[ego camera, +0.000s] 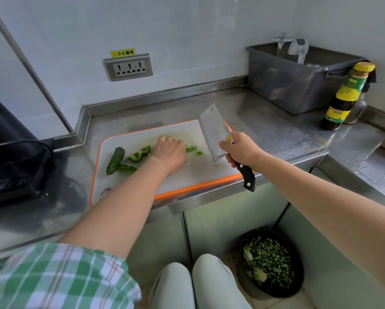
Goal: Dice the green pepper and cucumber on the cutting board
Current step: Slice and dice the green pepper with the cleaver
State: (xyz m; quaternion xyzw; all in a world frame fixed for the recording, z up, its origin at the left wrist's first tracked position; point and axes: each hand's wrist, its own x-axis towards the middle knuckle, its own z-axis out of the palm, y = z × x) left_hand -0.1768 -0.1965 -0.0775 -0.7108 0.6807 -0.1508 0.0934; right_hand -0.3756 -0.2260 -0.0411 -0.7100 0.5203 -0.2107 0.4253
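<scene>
Head view: a white, orange-edged cutting board [193,175] lies on the steel worktop [265,126] at the middle of the frame. On the board's left part lies the cucumber [115,160], dark and uncut, with loose pieces of green pepper [139,155] just beside it. The left hand [169,152] sits knuckles-up at the board's centre, its grip curled down onto the green pepper, pinning it to the board; a few cut green bits [192,149] lie just right of the fingers. The right hand [240,148] has its grip clamped round the black handle of a cleaver [213,132], whose blade is lifted off the board and tilted up. At upper right stand a grey tub [298,85] and a sauce bottle [345,97]. On the floor at lower right sits a black bowl [276,294] of chopped greens.
</scene>
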